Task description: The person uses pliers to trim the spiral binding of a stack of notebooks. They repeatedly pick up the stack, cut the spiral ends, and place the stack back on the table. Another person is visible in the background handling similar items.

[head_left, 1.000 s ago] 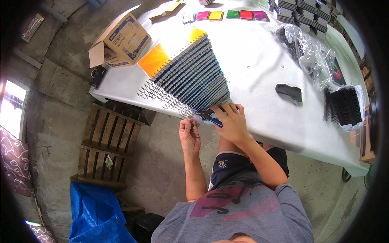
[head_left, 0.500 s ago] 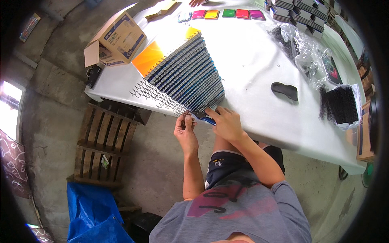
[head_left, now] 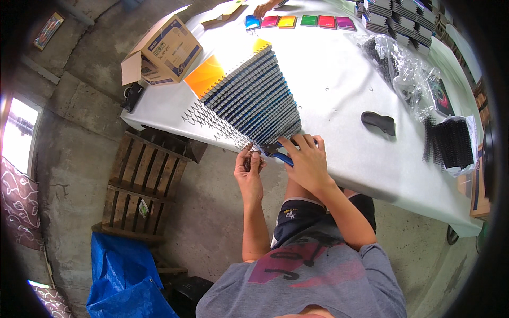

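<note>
A fanned row of spiral notebooks [head_left: 254, 98] lies on the white table, an orange cover [head_left: 205, 77] showing at its far left end. Spiral coil ends [head_left: 212, 124] stick out past the notebooks' left side. At the near corner of the row, my right hand [head_left: 307, 161] grips blue-handled pliers [head_left: 282, 157], their dark jaws close to the lowest notebooks. Just left of the jaws, my left hand [head_left: 250, 177] is closed, thumb against fingers, around a small dark brownish bunch that I cannot make out.
An open cardboard box [head_left: 167, 53] stands far left. Coloured small notebooks [head_left: 309, 20] line the far edge, where another person's hand [head_left: 263, 10] reaches in. Stacked notebooks [head_left: 395, 21], clear plastic [head_left: 408, 74], a dark curved object [head_left: 378, 123] and black coils [head_left: 453, 144] sit right.
My right hand's fingers have spread and shifted over the pliers, which stay by the near corner. The other person's hand has come further in, over the blue notebook. The whole view has shifted slightly.
</note>
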Tool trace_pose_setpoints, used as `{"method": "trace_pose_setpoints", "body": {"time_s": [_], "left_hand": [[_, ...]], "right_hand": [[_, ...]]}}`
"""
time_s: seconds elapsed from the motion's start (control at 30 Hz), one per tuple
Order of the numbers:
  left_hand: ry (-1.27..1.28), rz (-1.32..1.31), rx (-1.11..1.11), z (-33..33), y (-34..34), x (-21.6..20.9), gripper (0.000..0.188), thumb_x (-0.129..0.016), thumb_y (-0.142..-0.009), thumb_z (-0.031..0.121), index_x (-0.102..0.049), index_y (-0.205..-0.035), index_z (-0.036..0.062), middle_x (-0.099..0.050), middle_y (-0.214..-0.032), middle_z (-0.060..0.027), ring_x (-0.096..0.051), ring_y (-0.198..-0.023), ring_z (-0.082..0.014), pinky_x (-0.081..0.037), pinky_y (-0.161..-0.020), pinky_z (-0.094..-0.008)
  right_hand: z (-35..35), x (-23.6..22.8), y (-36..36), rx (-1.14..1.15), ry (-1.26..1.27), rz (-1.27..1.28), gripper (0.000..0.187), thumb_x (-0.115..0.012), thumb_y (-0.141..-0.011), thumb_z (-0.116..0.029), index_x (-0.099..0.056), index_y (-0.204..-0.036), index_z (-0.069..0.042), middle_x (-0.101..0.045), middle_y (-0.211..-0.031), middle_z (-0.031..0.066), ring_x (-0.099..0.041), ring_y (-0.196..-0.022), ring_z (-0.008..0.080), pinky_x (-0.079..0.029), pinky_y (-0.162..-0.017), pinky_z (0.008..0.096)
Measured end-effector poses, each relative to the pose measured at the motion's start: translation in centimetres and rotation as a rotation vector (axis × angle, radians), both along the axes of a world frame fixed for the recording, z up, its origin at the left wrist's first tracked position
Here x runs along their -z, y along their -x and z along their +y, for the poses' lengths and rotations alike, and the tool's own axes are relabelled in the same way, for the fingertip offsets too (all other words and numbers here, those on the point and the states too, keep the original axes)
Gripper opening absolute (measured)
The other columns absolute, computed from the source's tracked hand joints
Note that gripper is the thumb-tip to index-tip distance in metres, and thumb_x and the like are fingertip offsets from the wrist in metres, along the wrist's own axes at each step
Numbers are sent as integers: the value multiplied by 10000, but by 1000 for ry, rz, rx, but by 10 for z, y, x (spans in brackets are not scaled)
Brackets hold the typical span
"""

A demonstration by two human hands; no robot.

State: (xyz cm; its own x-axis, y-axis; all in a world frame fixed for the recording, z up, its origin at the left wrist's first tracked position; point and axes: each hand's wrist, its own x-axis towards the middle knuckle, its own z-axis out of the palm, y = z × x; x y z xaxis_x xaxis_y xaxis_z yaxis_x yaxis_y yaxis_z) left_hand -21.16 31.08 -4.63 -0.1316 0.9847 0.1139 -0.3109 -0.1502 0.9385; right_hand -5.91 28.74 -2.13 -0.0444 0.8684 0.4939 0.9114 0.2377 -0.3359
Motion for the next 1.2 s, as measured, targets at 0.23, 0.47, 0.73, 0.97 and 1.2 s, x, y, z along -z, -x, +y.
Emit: {"method": "trace_pose_setpoints", "body": {"time_s": [0.23,0.47,0.73,0.97,1.2], "left_hand": [[-17,100,-21,3,-1,-7,209,-614,-905,157,-589,-1042,1,-580,-872,-19,-524,-727,-62,-460,-636,-209],[-30,84,-26,8,2,-1,225,-612,-908,167,-593,-1038,-16,-579,-884,-25,-517,-737,-63,-454,-642,-212],[-19,22,3,8,1,1,228,-593,-921,174,-589,-1062,-5,-581,-894,-17,-513,-736,-70,-443,-656,-211],[96,-395,52,9,0,4,159,-530,-928,132,-556,-1007,-4,-589,-905,-76,-551,-746,-131,-488,-693,-221],[268,-735,204,11,11,0,181,-488,-874,64,-534,-1037,3,-583,-918,-130,-585,-758,-194,-547,-731,-223]], "right_hand": [[5,1,1,-4,-20,-6,549,-741,-669,-212,-553,-1183,-161,-522,-995,63,-509,-1008,238,-324,-907,455],[9,3,6,-33,8,48,544,-725,-661,-163,-565,-1182,-162,-520,-1017,72,-512,-1017,253,-348,-838,414],[13,3,4,-60,24,35,491,-696,-670,-127,-598,-1147,-182,-571,-952,65,-585,-879,257,-412,-724,377],[20,11,3,-91,243,247,480,-689,-668,-130,-590,-1137,-166,-603,-932,67,-593,-905,254,-415,-825,380],[13,7,-3,-39,-64,109,522,-718,-671,-180,-572,-1172,-169,-549,-1006,69,-536,-1000,244,-320,-930,452]]}}
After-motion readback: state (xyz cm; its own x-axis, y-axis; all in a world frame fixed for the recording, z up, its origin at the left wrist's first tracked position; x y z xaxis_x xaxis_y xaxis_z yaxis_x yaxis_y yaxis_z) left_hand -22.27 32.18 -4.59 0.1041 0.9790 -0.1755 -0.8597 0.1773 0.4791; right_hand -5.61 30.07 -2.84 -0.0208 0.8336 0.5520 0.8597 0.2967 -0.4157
